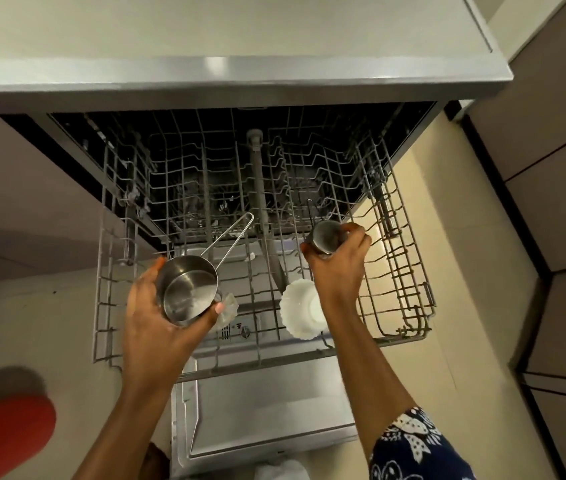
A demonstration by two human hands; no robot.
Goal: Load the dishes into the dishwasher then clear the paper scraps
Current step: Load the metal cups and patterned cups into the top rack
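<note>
The dishwasher's upper wire rack point(403, 271) is pulled out over the open door point(267, 420). My left hand point(157, 317) grips a small steel saucepan point(188, 292) by its body above the rack's front left; its wire handle points toward the back. My right hand point(338, 261) holds a small steel cup point(323, 237), tilted on its side, over the rack's right half. A white scalloped bowl point(297, 308) lies in the rack under my right wrist. A clear glass item point(228, 308) sits in the rack just beneath the saucepan.
The steel counter edge point(233, 81) overhangs the dishwasher at the top. A red bin point(4, 434) stands on the floor at lower left. Cabinet fronts point(558, 188) line the right side. A white cloth point(281, 471) shows at the bottom edge.
</note>
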